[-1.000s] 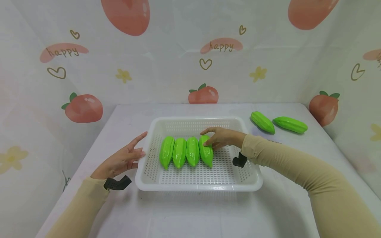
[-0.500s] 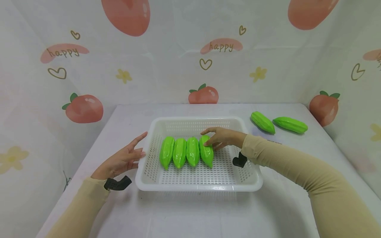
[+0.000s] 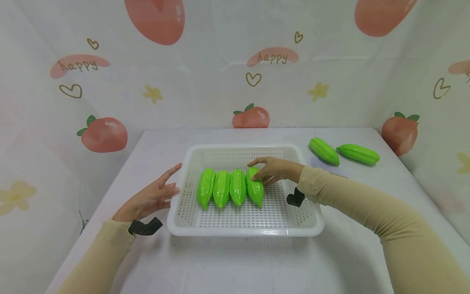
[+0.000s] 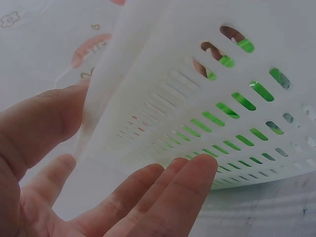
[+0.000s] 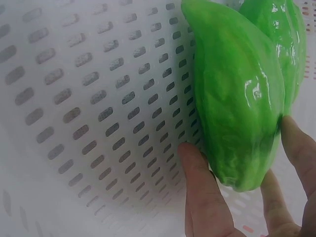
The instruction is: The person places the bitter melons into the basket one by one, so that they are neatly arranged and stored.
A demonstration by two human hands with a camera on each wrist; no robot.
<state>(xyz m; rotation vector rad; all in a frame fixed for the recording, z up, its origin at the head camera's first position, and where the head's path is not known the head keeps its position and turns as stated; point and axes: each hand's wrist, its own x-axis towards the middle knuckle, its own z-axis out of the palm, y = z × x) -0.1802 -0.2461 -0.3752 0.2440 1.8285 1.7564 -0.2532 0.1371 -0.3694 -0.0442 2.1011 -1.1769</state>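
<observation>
- Touching the left rim of the white basket (image 3: pixel 244 232): left hand (image 3: pixel 151 197), fingers apart, fairly straight.
- Basket sits mid-table (image 3: pixel 242 267), perforated walls and floor.
- Inside, left to middle: row of four green fruits (image 3: pixel 237 190), side by side, pointed ends near.
- Right hand (image 3: pixel 276 168) over the basket from the right, thumb and fingers clamped on the far part of the rightmost fruit (image 3: pixel 257 195).
- Far right on table, outside basket: two loose fruits (image 3: pixel 324 151), just beside each other.
- Farthest: peach-print backdrop (image 3: pixel 213 98).
</observation>
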